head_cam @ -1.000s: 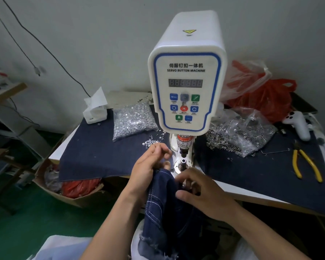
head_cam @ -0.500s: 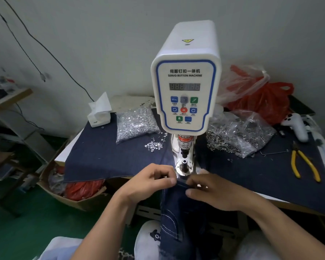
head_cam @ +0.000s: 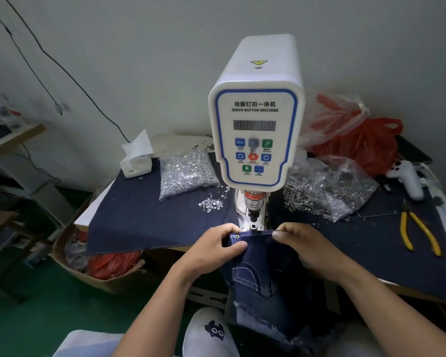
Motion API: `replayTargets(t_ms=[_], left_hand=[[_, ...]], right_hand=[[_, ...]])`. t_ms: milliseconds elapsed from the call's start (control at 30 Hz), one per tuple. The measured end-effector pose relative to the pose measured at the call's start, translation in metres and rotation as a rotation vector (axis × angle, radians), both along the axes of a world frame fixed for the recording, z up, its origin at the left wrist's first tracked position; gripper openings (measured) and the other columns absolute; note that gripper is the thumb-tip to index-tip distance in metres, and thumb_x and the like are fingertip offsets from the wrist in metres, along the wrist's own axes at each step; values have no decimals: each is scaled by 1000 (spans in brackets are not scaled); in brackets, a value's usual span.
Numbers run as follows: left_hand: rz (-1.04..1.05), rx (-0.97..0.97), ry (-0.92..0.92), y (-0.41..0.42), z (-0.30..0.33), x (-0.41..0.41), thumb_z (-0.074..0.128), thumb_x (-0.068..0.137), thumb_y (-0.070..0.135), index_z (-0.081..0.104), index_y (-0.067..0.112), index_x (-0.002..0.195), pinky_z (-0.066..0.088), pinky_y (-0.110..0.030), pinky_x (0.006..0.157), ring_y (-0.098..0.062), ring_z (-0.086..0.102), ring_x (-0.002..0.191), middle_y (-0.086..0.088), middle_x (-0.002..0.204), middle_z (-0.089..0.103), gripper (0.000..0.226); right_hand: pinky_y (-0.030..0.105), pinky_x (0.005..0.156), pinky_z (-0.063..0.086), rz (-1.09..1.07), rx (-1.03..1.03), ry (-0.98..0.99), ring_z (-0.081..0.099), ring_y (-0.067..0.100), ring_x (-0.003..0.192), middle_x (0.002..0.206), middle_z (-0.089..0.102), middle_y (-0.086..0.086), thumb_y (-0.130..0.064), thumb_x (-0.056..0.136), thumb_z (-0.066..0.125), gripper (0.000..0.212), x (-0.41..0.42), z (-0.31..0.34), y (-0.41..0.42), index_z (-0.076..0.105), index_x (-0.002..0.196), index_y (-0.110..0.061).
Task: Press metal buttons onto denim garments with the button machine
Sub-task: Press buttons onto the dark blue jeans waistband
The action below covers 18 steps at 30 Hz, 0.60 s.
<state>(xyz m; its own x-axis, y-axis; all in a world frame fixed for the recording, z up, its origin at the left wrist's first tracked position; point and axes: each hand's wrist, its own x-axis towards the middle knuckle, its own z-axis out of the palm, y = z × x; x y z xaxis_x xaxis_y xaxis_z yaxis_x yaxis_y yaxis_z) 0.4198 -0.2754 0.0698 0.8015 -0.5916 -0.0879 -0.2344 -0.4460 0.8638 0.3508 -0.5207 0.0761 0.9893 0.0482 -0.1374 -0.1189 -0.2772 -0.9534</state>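
Denim garment point(head_cam: 258, 256) pinched by left hand point(head_cam: 213, 247) and right hand point(head_cam: 303, 247); clear bags point(head_cam: 184, 173) hold metal buttons.

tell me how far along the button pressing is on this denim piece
Done: one metal rivet already sits at the left corner of the denim garment. In hand: left hand and right hand pinch its top edge taut just before the machine's die. Left: slide it under and press.
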Motion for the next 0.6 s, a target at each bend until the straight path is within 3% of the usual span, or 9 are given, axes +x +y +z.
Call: replayTargets(t_ms=[133, 267, 467, 600], left_hand=[[75, -18, 14, -12, 0, 9, 57, 84, 49, 65, 18, 89, 47, -34, 74, -7, 56, 72, 4, 78, 67, 33], [129, -94, 77, -17, -10, 16, 47, 91, 47, 53, 8, 85, 38, -39, 75, -12, 46, 74, 6, 77, 53, 41], [154, -108, 90, -14, -28, 17, 48, 95, 49, 58, 17, 83, 40, -38, 74, -9, 49, 73, 11, 74, 56, 36], [142, -118, 97, -14, -30, 20, 47, 95, 50, 58, 19, 82, 40, -39, 77, -9, 50, 74, 12, 76, 58, 36]], right_hand=[[24, 54, 38, -93, 290, 87, 44, 11, 61, 64, 50, 0, -19, 99, 59, 34, 10, -2, 8, 57, 65, -22], [30, 54, 30, -110, 293, 83, 37, 10, 59, 62, 43, -2, -24, 99, 58, 40, 15, -9, 8, 50, 61, -26], [27, 53, 32, -89, 277, 90, 37, 10, 60, 64, 43, -2, -42, 85, 64, 30, 17, -13, 6, 50, 64, -26], [29, 56, 33, -85, 287, 72, 40, 12, 63, 65, 46, 0, -44, 81, 66, 28, 18, -15, 6, 52, 66, -25]])
